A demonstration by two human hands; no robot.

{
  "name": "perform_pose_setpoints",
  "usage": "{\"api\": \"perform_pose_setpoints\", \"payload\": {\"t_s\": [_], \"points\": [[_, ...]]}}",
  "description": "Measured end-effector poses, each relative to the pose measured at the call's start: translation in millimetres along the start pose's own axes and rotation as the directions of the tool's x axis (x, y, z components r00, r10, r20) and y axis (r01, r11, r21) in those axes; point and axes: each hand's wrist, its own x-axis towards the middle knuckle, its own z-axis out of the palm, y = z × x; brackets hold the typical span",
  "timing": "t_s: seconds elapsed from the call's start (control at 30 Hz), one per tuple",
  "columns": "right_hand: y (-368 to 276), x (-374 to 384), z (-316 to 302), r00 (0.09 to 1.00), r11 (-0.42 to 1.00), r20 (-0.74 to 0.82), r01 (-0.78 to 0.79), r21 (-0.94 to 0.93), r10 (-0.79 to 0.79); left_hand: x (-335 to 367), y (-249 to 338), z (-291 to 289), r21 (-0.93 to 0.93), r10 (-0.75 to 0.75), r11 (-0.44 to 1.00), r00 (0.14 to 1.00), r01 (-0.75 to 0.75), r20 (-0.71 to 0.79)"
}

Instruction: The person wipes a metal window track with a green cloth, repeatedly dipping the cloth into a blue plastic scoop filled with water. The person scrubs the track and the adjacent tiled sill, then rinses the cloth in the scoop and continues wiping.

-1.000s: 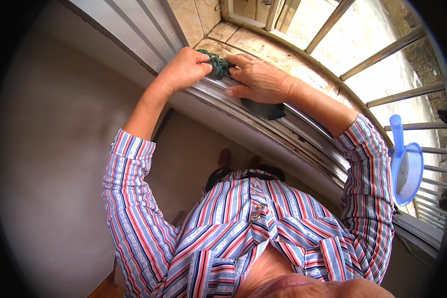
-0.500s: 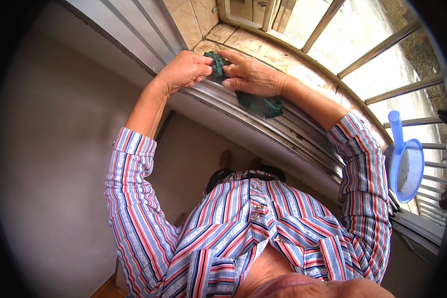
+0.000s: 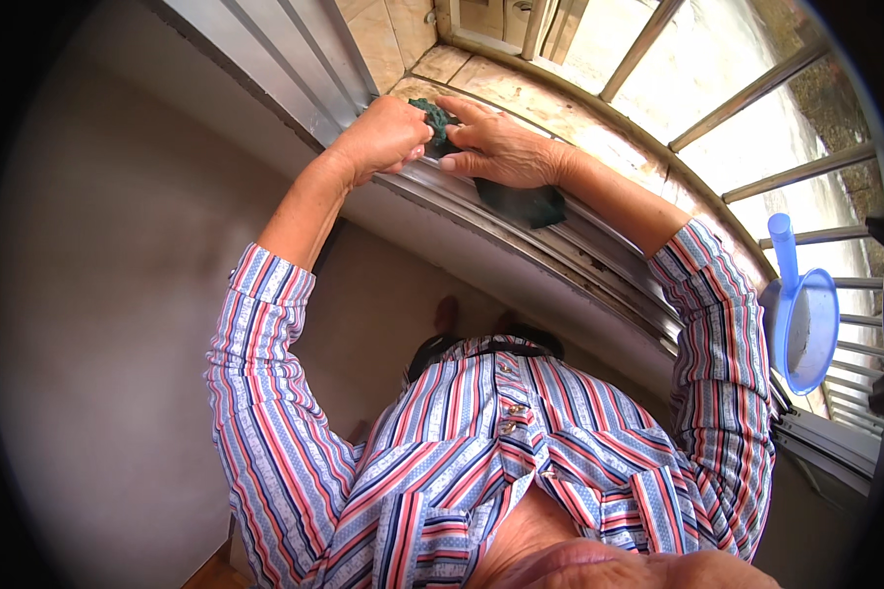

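Note:
A dark green cloth (image 3: 523, 202) lies bunched over the metal window track (image 3: 599, 250). My left hand (image 3: 383, 139) is closed in a fist at the track's far end, its fingertips pinching one bunched end of the cloth. From the other side my right hand (image 3: 511, 149) comes over the cloth, its fingers and thumb gripping the bunched part. One loose flap hangs out beneath the right palm onto the track. Part of the cloth is hidden under my fingers.
Left of the hands stands a ribbed metal window frame (image 3: 290, 59). Beyond the track runs a stained tiled ledge (image 3: 521, 93) with metal bars (image 3: 732, 108) past it. A blue plastic dipper (image 3: 810, 329) sits at the right by the bars. A pale wall (image 3: 128, 324) fills the left.
My left hand has shifted slightly right and rolled over, nearer to my right hand. The cloth's loose flap has moved a little right and up. My right hand is almost where it was.

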Motion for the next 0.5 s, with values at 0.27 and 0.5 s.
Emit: {"api": "perform_pose_setpoints", "payload": {"t_s": [0.27, 0.5], "points": [[-7.3, -13.2, 8.3, 0.993, 0.997, -0.098, 0.073, 0.024, -0.070, -17.9, -11.5, 13.6, -0.031, 0.063, 0.997, 0.998, -0.063, -0.006], [-6.5, -8.7, -20.6, 0.987, 0.997, -0.141, 0.077, 0.027, -0.073, -10.9, 13.8, 12.7, 0.068, 0.147, 0.987, 0.987, -0.143, -0.057]]}}
